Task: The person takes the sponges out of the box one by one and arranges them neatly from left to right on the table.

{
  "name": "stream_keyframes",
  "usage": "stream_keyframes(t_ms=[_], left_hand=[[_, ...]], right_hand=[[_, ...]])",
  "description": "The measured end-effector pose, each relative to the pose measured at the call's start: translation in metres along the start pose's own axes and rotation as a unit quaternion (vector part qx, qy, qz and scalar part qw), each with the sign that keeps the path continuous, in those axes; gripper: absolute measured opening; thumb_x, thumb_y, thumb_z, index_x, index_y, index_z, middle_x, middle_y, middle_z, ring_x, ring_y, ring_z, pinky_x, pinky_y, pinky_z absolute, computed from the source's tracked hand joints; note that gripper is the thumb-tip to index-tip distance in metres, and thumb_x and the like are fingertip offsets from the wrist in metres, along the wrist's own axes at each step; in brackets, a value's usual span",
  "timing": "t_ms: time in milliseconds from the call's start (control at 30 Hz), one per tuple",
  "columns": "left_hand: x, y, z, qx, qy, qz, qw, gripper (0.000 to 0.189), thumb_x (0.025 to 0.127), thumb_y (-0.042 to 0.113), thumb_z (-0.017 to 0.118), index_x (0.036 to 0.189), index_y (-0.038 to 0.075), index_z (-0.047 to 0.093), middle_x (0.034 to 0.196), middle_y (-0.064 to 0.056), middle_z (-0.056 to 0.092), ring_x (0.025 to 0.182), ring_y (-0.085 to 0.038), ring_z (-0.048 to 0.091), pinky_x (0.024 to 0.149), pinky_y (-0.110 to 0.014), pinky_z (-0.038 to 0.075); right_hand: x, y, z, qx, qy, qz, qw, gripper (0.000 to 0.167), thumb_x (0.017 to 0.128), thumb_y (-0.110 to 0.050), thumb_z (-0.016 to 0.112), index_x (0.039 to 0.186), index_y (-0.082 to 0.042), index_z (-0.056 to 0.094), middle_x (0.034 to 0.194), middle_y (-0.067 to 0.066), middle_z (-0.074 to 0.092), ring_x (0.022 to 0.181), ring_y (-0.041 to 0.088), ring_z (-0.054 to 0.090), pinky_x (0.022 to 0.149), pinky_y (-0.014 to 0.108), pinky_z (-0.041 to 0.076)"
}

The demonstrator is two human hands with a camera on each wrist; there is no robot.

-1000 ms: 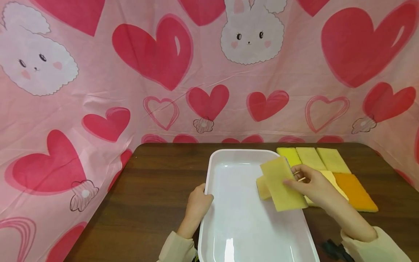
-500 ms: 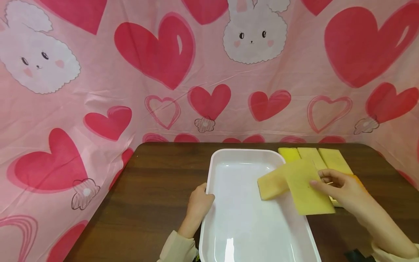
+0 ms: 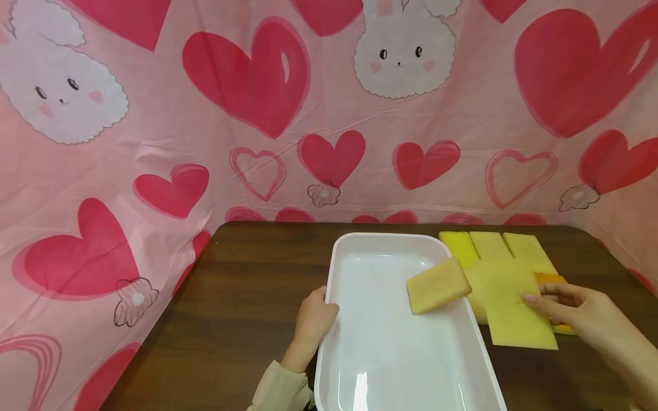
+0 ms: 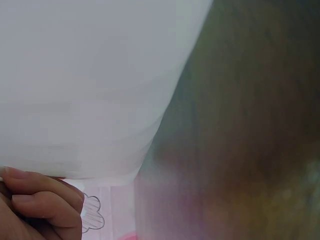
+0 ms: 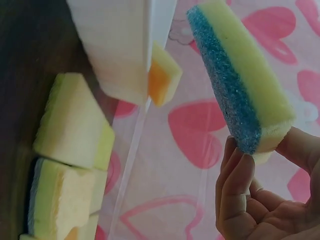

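Observation:
My left hand (image 3: 315, 317) grips the left rim of a white tray (image 3: 380, 342), with the thumb over the edge. In the left wrist view, curled fingers (image 4: 47, 200) meet the tray's pale wall. On the right, my right hand (image 3: 581, 314) pinches a yellow sponge (image 3: 519, 311) between thumb and fingers. The right wrist view shows its blue scouring side (image 5: 225, 82), held up and tilted. Another sponge (image 3: 437, 288), tan-yellow, leans against the tray's right wall and pokes above the rim. The held sponge overlaps several sponges on the table in the head view.
Beyond the tray's right side, a yellow sponge (image 3: 459, 248), paler ones (image 3: 529, 251) and an orange one (image 3: 552, 278) lie together on the dark wooden table (image 3: 247, 291). A pink cloth (image 3: 329, 103) printed with hearts and rabbits hangs behind the table.
My right hand has moved right with its sponge, from over the tray to over the sponges beside it. The leaning sponge is now uncovered. My left hand stays on the rim.

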State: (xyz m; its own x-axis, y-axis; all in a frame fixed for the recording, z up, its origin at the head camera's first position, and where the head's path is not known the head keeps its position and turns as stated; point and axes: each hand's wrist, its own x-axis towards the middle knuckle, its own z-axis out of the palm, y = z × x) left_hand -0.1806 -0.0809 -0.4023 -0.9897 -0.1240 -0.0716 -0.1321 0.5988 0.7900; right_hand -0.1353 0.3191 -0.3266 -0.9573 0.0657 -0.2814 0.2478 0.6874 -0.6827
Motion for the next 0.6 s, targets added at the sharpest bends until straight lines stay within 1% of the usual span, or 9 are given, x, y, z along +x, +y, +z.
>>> stream_keyframes(t_ms=[100,200,233,300,367,433,500,533,600], left_hand=[[0.000,0.001,0.000,0.004,0.003,-0.002,1.0000,0.032,0.073,0.006,0.051,0.102,0.005,0.065,0.103,-0.014,0.069,0.083,-0.026,0.061,0.065,-0.039,0.048],[0.000,0.001,0.000,0.004,0.003,-0.001,1.0000,0.032,0.073,0.006,0.051,0.102,0.005,0.065,0.103,-0.014,0.069,0.083,-0.026,0.061,0.065,-0.039,0.048],[0.000,0.001,0.000,0.004,0.003,-0.001,1.0000,0.032,0.074,0.006,0.051,0.103,0.005,0.065,0.103,-0.014,0.069,0.083,-0.026,0.061,0.065,-0.039,0.048],[0.000,0.001,-0.001,0.004,0.003,0.000,1.0000,0.033,0.074,0.006,0.051,0.103,0.005,0.065,0.103,-0.014,0.069,0.083,-0.025,0.061,0.065,-0.039,0.048],[0.000,0.001,-0.001,0.004,0.003,0.000,1.0000,0.033,0.074,0.006,0.051,0.104,0.005,0.065,0.104,-0.014,0.069,0.083,-0.026,0.061,0.065,-0.039,0.048],[0.000,0.001,-0.001,0.005,0.002,-0.002,1.0000,0.034,0.074,0.006,0.051,0.105,0.005,0.065,0.104,-0.014,0.069,0.083,-0.026,0.061,0.065,-0.039,0.048],[0.000,0.001,-0.001,0.004,0.001,-0.004,1.0000,0.034,0.074,0.005,0.051,0.105,0.005,0.065,0.104,-0.014,0.069,0.083,-0.026,0.061,0.065,-0.039,0.048],[-0.001,0.001,-0.001,0.003,0.001,-0.004,1.0000,0.034,0.074,0.006,0.051,0.105,0.005,0.065,0.104,-0.014,0.069,0.083,-0.026,0.061,0.064,-0.039,0.048],[-0.001,0.001,-0.001,0.002,0.001,-0.004,1.0000,0.033,0.074,0.006,0.051,0.104,0.005,0.065,0.104,-0.014,0.069,0.082,-0.026,0.061,0.064,-0.039,0.048]], right_hand=[[-0.002,0.006,-0.003,0.017,-0.012,0.016,0.9997,0.076,0.095,-0.046,0.048,0.138,0.015,0.031,0.100,-0.012,0.065,0.077,-0.007,0.056,0.089,0.059,0.035],[-0.004,0.013,-0.005,0.016,-0.019,0.029,0.9993,0.081,0.096,-0.047,0.046,0.141,0.017,0.024,0.110,0.015,0.066,0.078,-0.005,0.057,0.090,0.066,0.029],[-0.005,0.015,-0.006,0.016,-0.022,0.034,0.9991,0.083,0.096,-0.048,0.045,0.141,0.017,0.022,0.119,0.024,0.061,0.078,-0.006,0.056,0.091,0.068,0.027],[-0.005,0.020,-0.007,0.008,-0.023,0.041,0.9988,0.085,0.095,-0.049,0.045,0.142,0.017,0.020,0.137,0.040,0.038,0.082,-0.003,0.055,0.091,0.071,0.025],[-0.006,0.024,-0.007,-0.002,-0.023,0.044,0.9988,0.085,0.096,-0.050,0.044,0.142,0.018,0.020,0.143,0.042,0.023,0.084,0.000,0.055,0.091,0.070,0.028],[-0.006,0.029,-0.008,-0.011,-0.022,0.045,0.9987,0.086,0.096,-0.050,0.043,0.141,0.019,0.020,0.142,0.043,0.025,0.086,0.004,0.056,0.089,0.066,0.032],[-0.006,0.033,-0.009,-0.022,-0.028,0.050,0.9981,0.087,0.096,-0.050,0.043,0.140,0.021,0.018,0.139,0.044,0.029,0.091,0.015,0.060,0.088,0.064,0.035],[-0.006,0.035,-0.010,-0.028,-0.029,0.052,0.9978,0.087,0.096,-0.050,0.042,0.140,0.021,0.018,0.139,0.044,0.029,0.089,0.014,0.060,0.087,0.062,0.037],[-0.005,0.039,-0.011,-0.035,-0.036,0.068,0.9964,0.090,0.096,-0.052,0.042,0.140,0.021,0.015,0.140,0.044,0.025,0.092,0.023,0.062,0.088,0.061,0.037]])
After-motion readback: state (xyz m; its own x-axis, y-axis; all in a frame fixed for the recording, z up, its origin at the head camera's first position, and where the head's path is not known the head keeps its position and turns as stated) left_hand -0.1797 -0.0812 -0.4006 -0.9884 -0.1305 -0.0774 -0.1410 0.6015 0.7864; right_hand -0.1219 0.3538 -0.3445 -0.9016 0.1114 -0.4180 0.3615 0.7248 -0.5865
